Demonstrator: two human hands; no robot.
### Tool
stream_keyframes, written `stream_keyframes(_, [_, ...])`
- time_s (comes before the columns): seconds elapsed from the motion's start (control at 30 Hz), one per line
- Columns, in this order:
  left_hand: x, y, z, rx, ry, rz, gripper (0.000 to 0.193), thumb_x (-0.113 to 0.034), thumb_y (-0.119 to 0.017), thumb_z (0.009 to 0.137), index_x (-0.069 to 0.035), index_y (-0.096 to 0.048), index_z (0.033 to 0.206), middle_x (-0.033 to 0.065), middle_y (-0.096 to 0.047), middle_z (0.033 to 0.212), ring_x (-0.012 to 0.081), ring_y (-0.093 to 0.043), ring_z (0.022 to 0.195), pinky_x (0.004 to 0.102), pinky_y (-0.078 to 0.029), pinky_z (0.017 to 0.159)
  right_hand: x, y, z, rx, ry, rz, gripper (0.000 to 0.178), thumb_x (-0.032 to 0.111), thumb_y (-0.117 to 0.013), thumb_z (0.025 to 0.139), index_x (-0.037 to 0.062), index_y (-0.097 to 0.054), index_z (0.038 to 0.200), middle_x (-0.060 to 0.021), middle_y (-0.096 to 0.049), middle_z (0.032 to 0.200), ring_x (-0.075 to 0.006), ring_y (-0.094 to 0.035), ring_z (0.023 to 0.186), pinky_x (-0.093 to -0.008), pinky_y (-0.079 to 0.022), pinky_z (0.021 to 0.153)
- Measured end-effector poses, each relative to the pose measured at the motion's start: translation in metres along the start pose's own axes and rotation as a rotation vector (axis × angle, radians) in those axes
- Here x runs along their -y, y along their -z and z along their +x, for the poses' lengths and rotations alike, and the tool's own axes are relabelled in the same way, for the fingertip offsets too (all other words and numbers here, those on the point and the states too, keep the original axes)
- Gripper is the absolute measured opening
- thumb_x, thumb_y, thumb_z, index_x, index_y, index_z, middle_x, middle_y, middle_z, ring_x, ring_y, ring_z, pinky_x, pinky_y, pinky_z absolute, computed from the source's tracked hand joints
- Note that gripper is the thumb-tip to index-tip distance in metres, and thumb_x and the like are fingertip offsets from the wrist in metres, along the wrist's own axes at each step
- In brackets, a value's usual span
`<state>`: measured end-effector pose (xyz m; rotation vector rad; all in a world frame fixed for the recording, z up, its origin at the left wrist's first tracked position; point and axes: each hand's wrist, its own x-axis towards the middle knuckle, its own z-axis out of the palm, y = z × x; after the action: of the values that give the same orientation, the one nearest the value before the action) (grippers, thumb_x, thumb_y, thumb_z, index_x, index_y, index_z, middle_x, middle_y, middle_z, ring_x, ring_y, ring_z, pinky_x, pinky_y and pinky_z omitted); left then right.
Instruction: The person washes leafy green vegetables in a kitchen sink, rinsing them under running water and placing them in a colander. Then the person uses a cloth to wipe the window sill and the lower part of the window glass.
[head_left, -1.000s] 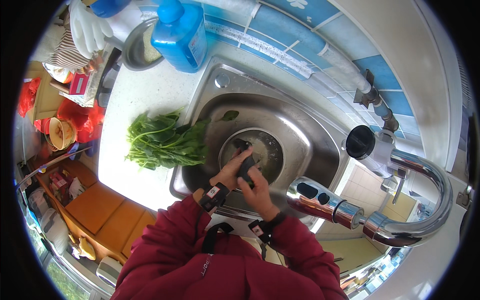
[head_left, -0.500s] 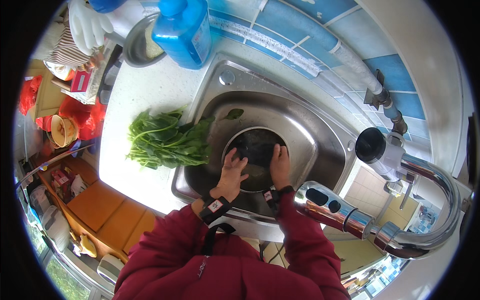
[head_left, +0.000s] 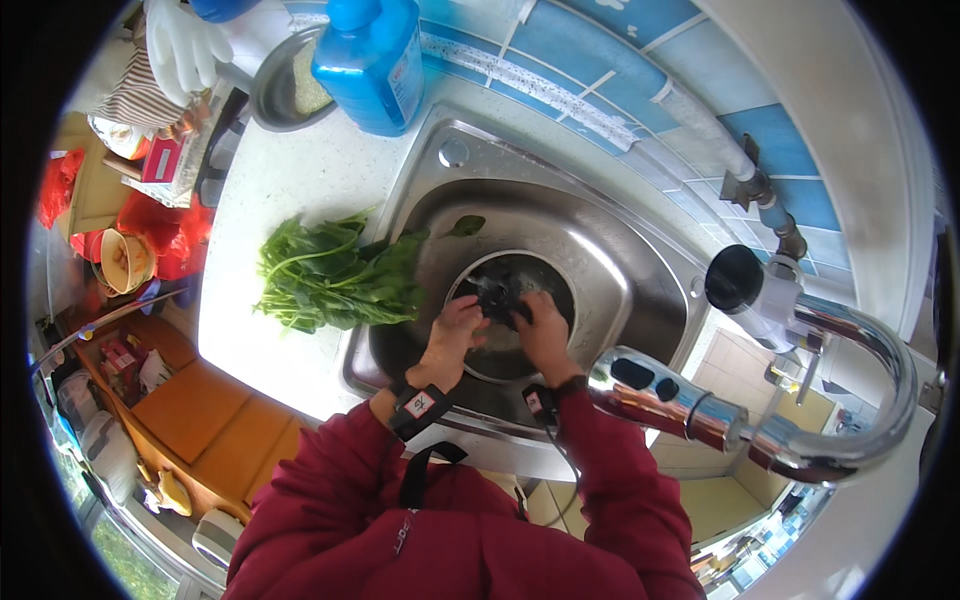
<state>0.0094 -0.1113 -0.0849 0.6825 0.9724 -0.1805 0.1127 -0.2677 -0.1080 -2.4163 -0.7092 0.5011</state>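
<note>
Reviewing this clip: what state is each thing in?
Left hand, fingers curled, grip unclear
Right hand, holding dark item
Dark item, over or in round bowl
Round bowl, inside sink
Leafy greens, bunched, tips overhanging sink
Loose leaf, lying in sink
Blue bottle, upright
Faucet, no stream visible
Grey pan, holding pale contents

My right grip (head_left: 541,322) is pinching a dark, limp thing (head_left: 497,290) over a round bowl (head_left: 556,268) in the steel sink (head_left: 600,215), and my left grip (head_left: 458,330) is resting against it. Leafy greens (head_left: 335,275) are lying on the counter (head_left: 285,180) and overhanging the sink; a blue bottle (head_left: 370,75) is standing beyond them.
</note>
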Motion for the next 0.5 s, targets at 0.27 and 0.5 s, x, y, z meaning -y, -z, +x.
stream_keyframes(0.27, [-0.02,-0.028,-0.009,0.228,-0.725,0.756,0.074,0.006,-0.062,0.071,-0.009,-0.044,0.141,0.0208,-0.045,0.143,0.038,-0.046,0.131,0.0429,-0.039,0.108,0.068,0.109,-0.045,-0.091,-0.116,0.62,0.029,0.017,-0.078,0.085,0.0022,-0.063,0.104,-0.0019,-0.062,0.09,-0.0125,-0.057,0.089,-0.0288,-0.046,0.08])
stream_keyframes(0.5, [-0.01,-0.069,-0.029,0.387,-0.741,1.022,0.084,-0.003,-0.075,0.066,-0.015,-0.043,0.143,0.0219,-0.036,0.15,0.0442,-0.034,0.138,0.046,-0.032,0.114,0.085,0.168,-0.065,-0.078,-0.455,1.058,0.029,0.006,-0.067,0.088,-0.0021,-0.063,0.116,-0.0036,-0.069,0.1,-0.0082,-0.064,0.088,-0.0243,-0.052,0.08])
